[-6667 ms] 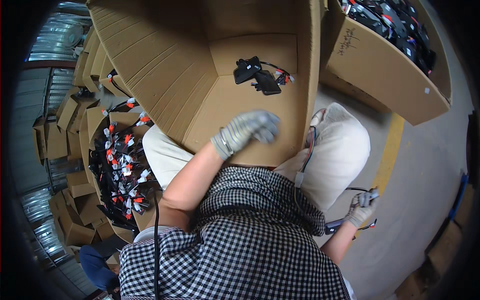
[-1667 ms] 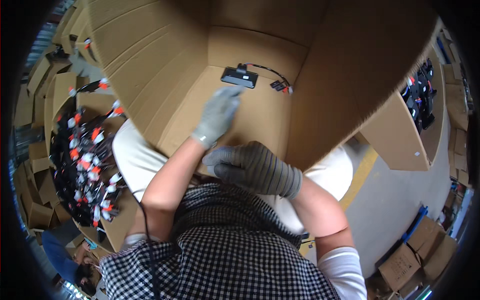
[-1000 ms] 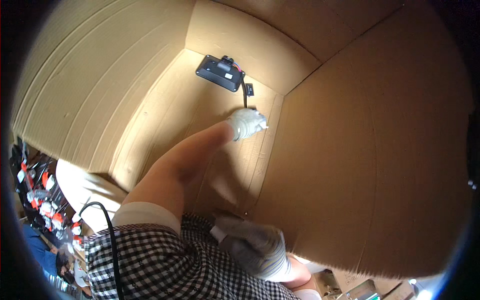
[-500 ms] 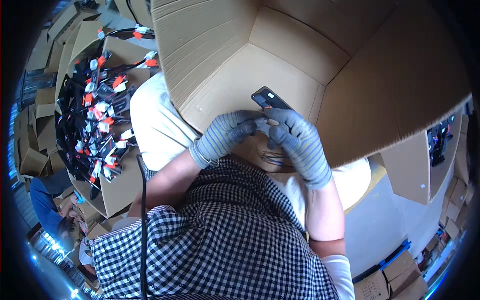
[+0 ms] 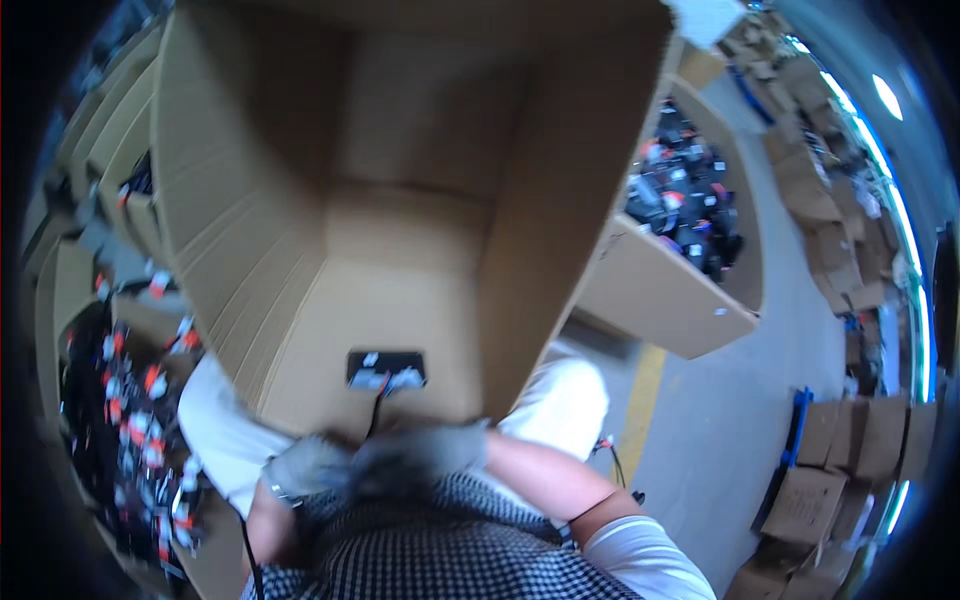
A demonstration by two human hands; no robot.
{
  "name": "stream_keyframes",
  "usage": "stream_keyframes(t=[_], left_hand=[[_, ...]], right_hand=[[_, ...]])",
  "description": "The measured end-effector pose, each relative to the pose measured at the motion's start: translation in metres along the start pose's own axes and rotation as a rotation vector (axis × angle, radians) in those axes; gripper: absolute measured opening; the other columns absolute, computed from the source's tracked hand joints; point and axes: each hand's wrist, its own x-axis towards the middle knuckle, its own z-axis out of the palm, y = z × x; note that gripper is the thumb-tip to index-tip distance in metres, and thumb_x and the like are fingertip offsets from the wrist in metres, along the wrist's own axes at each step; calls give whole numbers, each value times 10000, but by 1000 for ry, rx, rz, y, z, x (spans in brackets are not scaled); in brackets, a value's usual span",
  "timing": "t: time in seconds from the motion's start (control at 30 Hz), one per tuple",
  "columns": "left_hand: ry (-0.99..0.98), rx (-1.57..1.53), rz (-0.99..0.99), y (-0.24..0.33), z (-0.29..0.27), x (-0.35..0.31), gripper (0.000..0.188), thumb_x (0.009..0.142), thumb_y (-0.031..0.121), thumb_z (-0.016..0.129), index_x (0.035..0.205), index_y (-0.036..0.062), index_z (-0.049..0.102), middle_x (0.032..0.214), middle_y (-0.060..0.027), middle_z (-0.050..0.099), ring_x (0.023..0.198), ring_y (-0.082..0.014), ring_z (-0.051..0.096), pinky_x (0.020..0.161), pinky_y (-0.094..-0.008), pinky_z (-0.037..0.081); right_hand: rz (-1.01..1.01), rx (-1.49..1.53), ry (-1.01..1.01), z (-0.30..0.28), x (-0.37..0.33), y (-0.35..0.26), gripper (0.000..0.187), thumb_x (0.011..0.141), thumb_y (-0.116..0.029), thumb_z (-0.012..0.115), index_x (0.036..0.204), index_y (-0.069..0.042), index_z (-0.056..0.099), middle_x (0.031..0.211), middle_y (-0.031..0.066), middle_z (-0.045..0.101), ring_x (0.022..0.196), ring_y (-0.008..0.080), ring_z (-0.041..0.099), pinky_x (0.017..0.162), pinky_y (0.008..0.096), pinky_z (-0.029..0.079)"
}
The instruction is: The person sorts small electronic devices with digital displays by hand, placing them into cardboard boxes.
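A small black rectangular adapter with a thin black cord [image 5: 386,369] lies on the floor of the large open brown cardboard box [image 5: 250,210], near the box's front edge. Both gloved hands are bunched close together just below it, at the person's lap: the left hand in a grey knit glove [image 5: 305,466] and the right hand in a grey knit glove [image 5: 420,458]. They are blurred, so I cannot tell whether either grip is closed on the cord or apart. The cord runs down toward them.

Judging from this, the cord could snag on the box edge and drag the adapter out if the hands pull away.

Half a second earlier both hands were raised at the adapter; now it lies free and they sit lower.
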Motion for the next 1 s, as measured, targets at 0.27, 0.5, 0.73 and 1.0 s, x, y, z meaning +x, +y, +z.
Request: stream_keyframes(t=[0.27,0.5,0.73,1.0], left_hand=[[410,174,-300,-67,2,154,344,810,359,637,978,60,659,873,-118,647,822,-238,629,769,-352,505],[52,563,-670,-64,14,176,361,796,409,607,992,114,679,925,-153,659,889,-313,635,782,-425,510],[466,331,-680,-75,8,122,241,864,299,523,924,101,646,945,-160,656,873,-329,636,725,-422,513],[1048,-1551,211,13,-12,51,508,838,350,650,1259,109,500,1159,-60,611,1061,-207,601,835,-418,545]], right_hand=[[143,222,-197,7,14,0,160,811,-61,587,947,4,642,759,77,631,627,138,605,543,265,483],[-9,336,-283,-11,17,19,164,863,-107,610,989,-6,633,861,101,623,720,150,606,612,263,488],[147,98,-288,-13,19,-12,216,877,-162,591,1015,-1,631,962,77,630,871,147,579,753,262,475],[320,131,-435,-1,3,-28,276,847,-120,587,1060,50,628,983,119,657,762,164,613,686,252,500]])
